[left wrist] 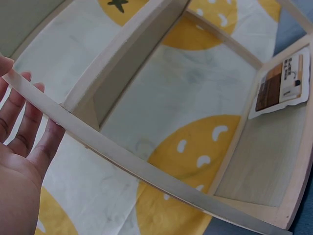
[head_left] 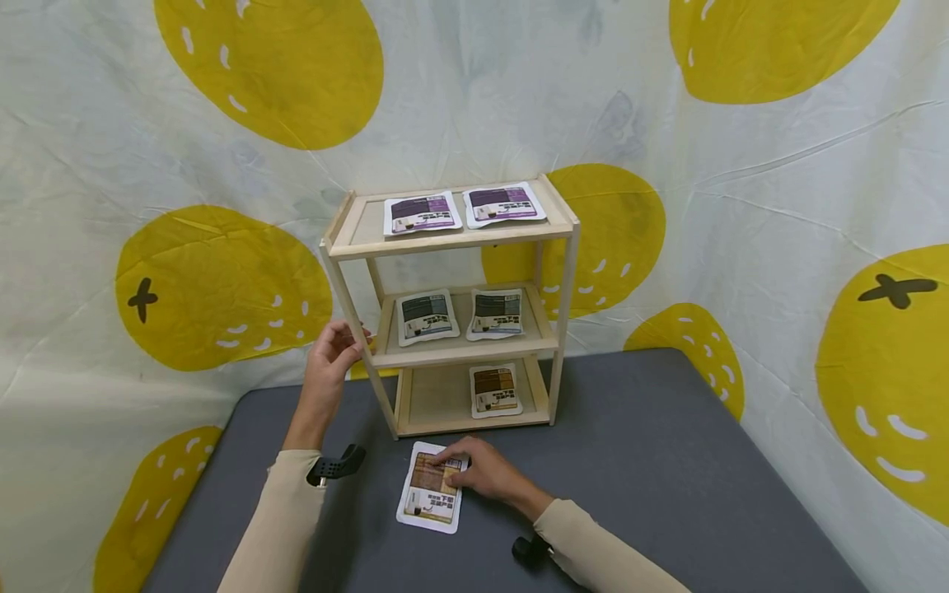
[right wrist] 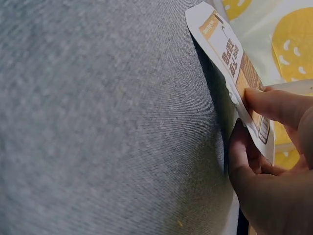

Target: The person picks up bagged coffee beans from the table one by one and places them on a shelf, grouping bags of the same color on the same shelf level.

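My right hand (head_left: 493,473) pinches a flat white-edged pouch with a brown wood-pattern label (head_left: 428,504) near its upper right edge. The pouch is in front of a small three-tier wooden rack (head_left: 463,357). In the right wrist view, the pouch (right wrist: 230,54) slants up from the grey cloth, one fingertip on its label and another under its edge. My left hand (head_left: 328,362) holds the rack's left front post at middle-shelf height. The left wrist view has the thumb on one side of the post (left wrist: 132,152) and the fingers behind it.
Two purple-label pouches (head_left: 423,213) lie on the top shelf and two dark green-label pouches (head_left: 427,316) on the middle one. Another brown-label pouch (head_left: 495,390) lies on the right of the bottom shelf. Behind the grey table (head_left: 645,461) hangs a yellow-patterned cloth (head_left: 741,181).
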Demonstrator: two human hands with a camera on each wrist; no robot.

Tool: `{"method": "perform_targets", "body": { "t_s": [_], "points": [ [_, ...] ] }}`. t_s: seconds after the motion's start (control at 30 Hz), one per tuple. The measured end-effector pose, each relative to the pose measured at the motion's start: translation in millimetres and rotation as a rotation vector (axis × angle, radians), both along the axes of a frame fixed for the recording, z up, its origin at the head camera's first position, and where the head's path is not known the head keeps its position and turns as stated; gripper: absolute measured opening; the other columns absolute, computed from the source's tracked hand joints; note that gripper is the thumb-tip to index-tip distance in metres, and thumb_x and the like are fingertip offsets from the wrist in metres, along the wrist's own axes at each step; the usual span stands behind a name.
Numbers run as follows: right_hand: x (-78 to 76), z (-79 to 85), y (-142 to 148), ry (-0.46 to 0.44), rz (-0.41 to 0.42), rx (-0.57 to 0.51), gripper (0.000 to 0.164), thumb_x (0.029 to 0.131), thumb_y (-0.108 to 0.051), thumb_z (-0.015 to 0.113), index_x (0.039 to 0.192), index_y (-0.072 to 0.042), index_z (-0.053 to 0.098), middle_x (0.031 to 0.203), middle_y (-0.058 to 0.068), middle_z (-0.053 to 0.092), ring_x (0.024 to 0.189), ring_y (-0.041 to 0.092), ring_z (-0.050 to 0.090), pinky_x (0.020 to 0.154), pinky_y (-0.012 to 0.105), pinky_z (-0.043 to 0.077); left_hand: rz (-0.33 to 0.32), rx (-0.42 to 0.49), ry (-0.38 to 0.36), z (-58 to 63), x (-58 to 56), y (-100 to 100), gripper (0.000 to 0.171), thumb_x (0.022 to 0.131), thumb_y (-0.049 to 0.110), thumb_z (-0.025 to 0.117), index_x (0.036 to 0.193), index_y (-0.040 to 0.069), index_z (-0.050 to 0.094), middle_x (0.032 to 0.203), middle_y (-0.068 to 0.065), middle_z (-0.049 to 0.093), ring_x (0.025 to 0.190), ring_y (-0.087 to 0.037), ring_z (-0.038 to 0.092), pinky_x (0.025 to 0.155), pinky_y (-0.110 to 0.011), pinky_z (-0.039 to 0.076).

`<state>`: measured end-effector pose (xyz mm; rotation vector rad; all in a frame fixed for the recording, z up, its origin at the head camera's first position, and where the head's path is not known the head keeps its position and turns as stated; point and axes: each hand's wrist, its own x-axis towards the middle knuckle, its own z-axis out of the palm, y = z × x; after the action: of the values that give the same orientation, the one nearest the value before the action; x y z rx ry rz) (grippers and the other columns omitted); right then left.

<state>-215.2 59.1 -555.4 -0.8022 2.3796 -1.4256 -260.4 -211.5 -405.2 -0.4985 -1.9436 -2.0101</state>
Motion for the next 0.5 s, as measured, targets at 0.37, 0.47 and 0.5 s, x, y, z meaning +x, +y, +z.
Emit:
{"method": "perform_targets", "body": {
  "t_s": [0.37, 0.47, 0.5],
  "points": [
    [1.4, 3.0, 2.8, -0.135, 0.032, -0.071, 0.03, 0.087, -0.005, 0.078, 0.114, -0.018, 0.075, 0.123, -0.001, 0.069, 0.116, 0.017, 0.059, 0.098, 0.033, 0.046, 0.005, -0.002, -0.016, -0.9, 0.0, 0.1, 0.04, 0.103, 0.008, 0.058, 0.133, -0.013, 0.042, 0.112, -0.004, 0.062, 0.104, -0.02, 0.062, 0.088, -0.027, 0.057],
    [1.7, 4.6, 4.0, -0.152, 0.049, -0.088, 0.034, 0.086, -0.006, 0.079, 0.117, -0.018, 0.074, 0.128, 0.0, 0.067, 0.114, 0.016, 0.058, 0.094, 0.03, 0.047, 0.007, -0.005, -0.016, -0.4, -0.4, 0.5, 0.04, 0.103, 0.009, 0.058, 0.133, -0.012, 0.042, 0.112, -0.004, 0.062, 0.104, -0.019, 0.062, 0.088, -0.027, 0.058],
    [1.8, 5.0, 4.4, -0.154, 0.056, -0.096, 0.034, 0.087, -0.006, 0.078, 0.119, -0.018, 0.073, 0.129, 0.001, 0.066, 0.112, 0.015, 0.058, 0.092, 0.028, 0.047, 0.007, -0.006, -0.016, -0.1, -0.4, 0.7, 0.039, 0.103, 0.009, 0.058, 0.133, -0.012, 0.043, 0.112, -0.005, 0.062, 0.104, -0.019, 0.062, 0.088, -0.027, 0.058]
  ]
}}
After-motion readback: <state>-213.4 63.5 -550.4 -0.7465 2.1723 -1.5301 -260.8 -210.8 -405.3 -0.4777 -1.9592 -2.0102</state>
